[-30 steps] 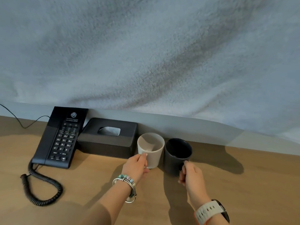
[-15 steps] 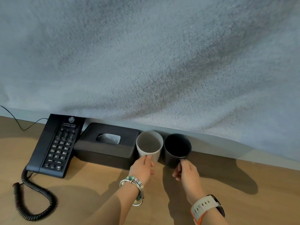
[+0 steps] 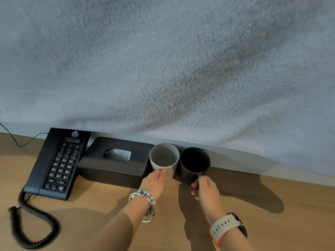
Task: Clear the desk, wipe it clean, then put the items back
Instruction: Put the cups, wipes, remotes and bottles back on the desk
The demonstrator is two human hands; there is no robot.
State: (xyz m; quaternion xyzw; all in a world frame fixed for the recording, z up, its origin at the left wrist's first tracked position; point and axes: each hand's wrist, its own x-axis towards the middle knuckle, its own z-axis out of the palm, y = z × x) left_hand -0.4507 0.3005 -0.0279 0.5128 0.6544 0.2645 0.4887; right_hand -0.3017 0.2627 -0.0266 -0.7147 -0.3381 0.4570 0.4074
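On the wooden desk [image 3: 272, 223] two mugs stand side by side against the back wall. My left hand [image 3: 154, 183] grips the near side of the white mug [image 3: 164, 157], right of the tissue box. The black mug [image 3: 194, 163] is held at its near side by my right hand [image 3: 206, 189]. Both mugs are upright and look empty. The handles are hidden behind my fingers.
A black tissue box [image 3: 116, 160] sits left of the white mug, touching or nearly touching it. A black desk phone [image 3: 58, 163] with a coiled cord [image 3: 30, 227] lies at the far left. A grey textured wall [image 3: 181, 69] rises behind the desk.
Both hands have pushed the two mugs back toward the wall, beside the tissue box. The view has tilted slightly as well.
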